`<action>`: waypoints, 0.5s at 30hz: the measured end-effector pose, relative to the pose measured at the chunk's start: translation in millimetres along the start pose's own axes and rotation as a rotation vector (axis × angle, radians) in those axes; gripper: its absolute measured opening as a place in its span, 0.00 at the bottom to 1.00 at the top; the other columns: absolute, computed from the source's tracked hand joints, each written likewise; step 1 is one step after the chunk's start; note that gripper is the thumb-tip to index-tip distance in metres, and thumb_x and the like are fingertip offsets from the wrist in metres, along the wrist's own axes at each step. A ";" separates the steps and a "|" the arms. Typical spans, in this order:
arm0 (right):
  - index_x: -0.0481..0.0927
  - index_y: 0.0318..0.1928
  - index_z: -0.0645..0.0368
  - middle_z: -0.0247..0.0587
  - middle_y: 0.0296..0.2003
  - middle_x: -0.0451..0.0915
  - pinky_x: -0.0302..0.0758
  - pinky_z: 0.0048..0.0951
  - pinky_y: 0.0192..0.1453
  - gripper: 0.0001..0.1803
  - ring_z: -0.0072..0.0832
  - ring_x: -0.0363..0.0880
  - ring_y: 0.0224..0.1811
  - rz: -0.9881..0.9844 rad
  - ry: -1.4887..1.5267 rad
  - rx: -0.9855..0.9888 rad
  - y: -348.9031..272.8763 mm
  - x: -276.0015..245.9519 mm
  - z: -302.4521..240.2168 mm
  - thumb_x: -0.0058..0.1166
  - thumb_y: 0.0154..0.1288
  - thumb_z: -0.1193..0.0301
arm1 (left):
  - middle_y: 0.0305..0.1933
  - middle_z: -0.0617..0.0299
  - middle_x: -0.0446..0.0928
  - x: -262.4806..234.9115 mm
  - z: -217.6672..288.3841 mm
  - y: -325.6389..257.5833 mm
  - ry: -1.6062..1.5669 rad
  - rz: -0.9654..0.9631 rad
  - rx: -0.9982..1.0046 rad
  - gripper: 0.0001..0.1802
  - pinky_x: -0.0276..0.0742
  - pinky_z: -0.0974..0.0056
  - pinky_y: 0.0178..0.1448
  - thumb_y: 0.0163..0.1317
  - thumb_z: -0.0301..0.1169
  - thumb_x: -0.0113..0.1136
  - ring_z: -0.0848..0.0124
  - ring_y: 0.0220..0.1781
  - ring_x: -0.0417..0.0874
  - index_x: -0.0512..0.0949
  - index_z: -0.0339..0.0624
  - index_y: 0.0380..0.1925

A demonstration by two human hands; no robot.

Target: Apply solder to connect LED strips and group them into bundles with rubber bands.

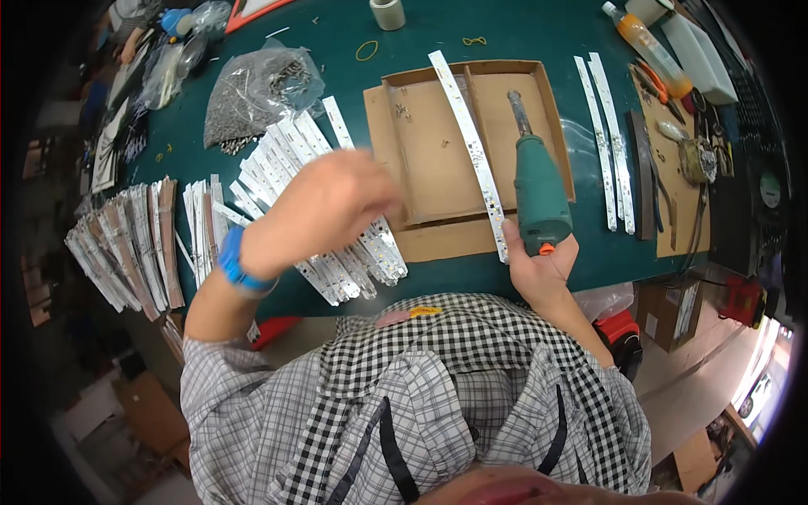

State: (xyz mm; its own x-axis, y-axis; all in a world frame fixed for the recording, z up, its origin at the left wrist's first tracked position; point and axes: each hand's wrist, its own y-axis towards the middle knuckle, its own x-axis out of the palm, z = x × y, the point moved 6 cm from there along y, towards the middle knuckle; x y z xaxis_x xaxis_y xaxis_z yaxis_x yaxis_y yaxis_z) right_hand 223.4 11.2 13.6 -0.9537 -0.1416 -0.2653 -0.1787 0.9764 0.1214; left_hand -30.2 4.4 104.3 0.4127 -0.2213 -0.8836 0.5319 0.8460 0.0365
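Note:
My right hand (pixel 543 268) is wrapped round the rear of a green electric screwdriver (pixel 541 189), whose bit end points away over a shallow cardboard tray (pixel 555 118). The thumb of that hand rests against the near end of a white LED strip (pixel 471 151), which lies slantwise across the tray. My left hand (pixel 337 198), blurred by motion, is raised over a fanned pile of LED strips (pixel 290 156) to the left of the tray. Its fingers are curled in, and whatever they hold is too smeared to make out. A few small screws (pixel 402 111) lie in the tray.
A clear bag of small metal screws (pixel 252 93) sits beyond the pile. More bundled strips (pixel 126 244) stand at the left edge. Further strips (pixel 599 143) lie right of the tray, near pliers (pixel 652 82), an orange bottle (pixel 648 46) and a tape roll (pixel 387 13).

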 end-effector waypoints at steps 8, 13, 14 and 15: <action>0.75 0.54 0.67 0.37 0.39 0.81 0.76 0.22 0.45 0.22 0.21 0.79 0.40 0.051 -0.094 -0.121 2.7 -17.0 -10.9 0.64 0.59 0.82 | 0.35 0.65 0.86 51.0 -56.6 91.7 0.059 0.119 -0.072 0.07 0.70 0.56 0.48 0.49 0.26 0.72 0.62 0.42 0.81 0.88 0.47 0.30; 0.76 0.55 0.68 0.43 0.48 0.82 0.78 0.26 0.53 0.25 0.27 0.83 0.48 0.027 0.116 0.003 -0.4 -28.2 16.7 0.64 0.55 0.80 | 0.35 0.65 0.84 61.8 -59.9 97.0 0.049 0.028 -0.038 0.06 0.65 0.56 0.52 0.51 0.29 0.72 0.64 0.43 0.81 0.85 0.45 0.30; 0.76 0.55 0.68 0.44 0.48 0.82 0.78 0.27 0.53 0.25 0.27 0.83 0.47 0.022 0.129 0.005 0.9 -27.0 16.1 0.64 0.55 0.80 | 0.34 0.65 0.83 62.0 -57.1 98.2 0.070 0.005 -0.024 0.06 0.65 0.56 0.52 0.52 0.29 0.72 0.64 0.44 0.81 0.84 0.44 0.30; 0.77 0.55 0.68 0.44 0.48 0.81 0.78 0.27 0.53 0.24 0.28 0.83 0.47 0.018 0.143 0.008 1.3 -25.3 15.8 0.65 0.55 0.80 | 0.34 0.64 0.83 62.7 -54.6 98.2 0.092 -0.016 -0.010 0.07 0.66 0.56 0.52 0.52 0.30 0.72 0.64 0.45 0.81 0.83 0.43 0.30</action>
State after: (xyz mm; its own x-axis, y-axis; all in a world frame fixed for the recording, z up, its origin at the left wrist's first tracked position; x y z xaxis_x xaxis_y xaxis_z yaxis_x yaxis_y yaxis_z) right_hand 251.1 18.6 5.4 -0.9817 -0.1451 -0.1236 -0.1596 0.9803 0.1168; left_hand 7.5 100.0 27.1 0.3344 -0.1902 -0.9230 0.5301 0.8478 0.0173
